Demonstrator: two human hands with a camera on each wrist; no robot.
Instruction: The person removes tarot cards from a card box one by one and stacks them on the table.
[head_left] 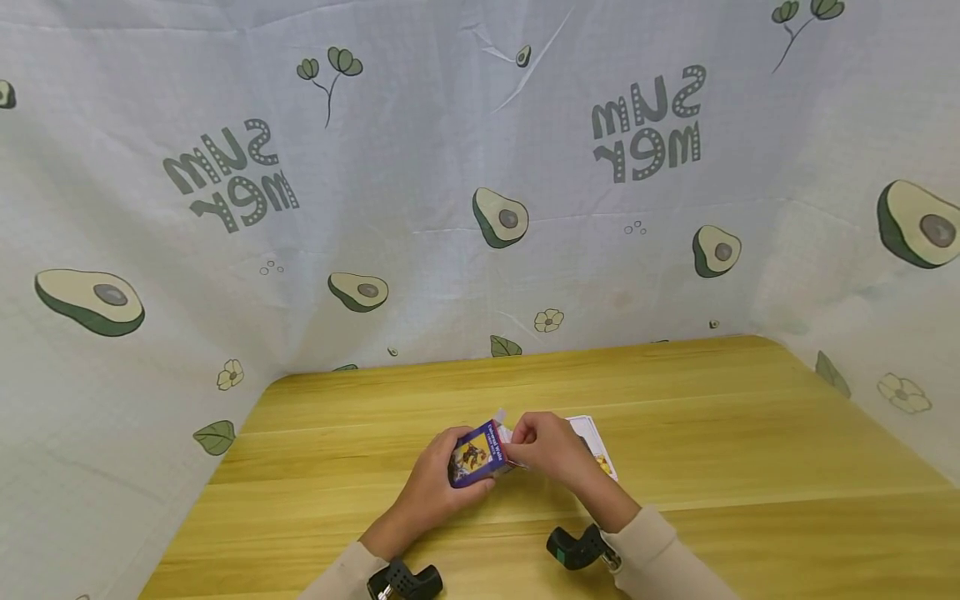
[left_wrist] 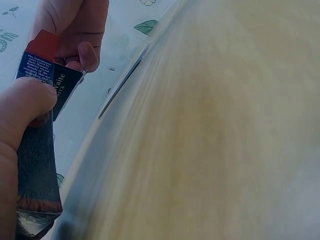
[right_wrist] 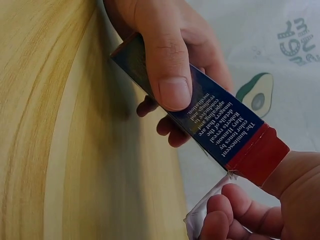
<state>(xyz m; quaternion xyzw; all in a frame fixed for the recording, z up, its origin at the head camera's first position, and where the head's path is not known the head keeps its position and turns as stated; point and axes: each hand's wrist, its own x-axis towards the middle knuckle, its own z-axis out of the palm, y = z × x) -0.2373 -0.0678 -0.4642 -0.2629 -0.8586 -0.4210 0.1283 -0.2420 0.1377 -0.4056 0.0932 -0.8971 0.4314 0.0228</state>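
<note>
A blue card box (head_left: 474,454) with a yellow picture on its front is held tilted above the table by my left hand (head_left: 435,479). The thumb lies along the printed narrow side of the box (right_wrist: 220,125) in the right wrist view. A red side flap (right_wrist: 260,155) sticks out at the box's opened end. There my right hand (head_left: 551,450) pinches the end flap, whose pale inner face (right_wrist: 200,210) shows in the right wrist view. The inside of the box is hidden. Beyond the right hand, a white-bordered card or stack of cards (head_left: 596,442) lies on the table, partly covered.
The wooden table (head_left: 750,433) reaches back to a pale cloth (head_left: 420,167) printed with avocados and lettering, which also hangs at both sides. Black wrist cameras (head_left: 573,548) sit by the sleeves (head_left: 660,554).
</note>
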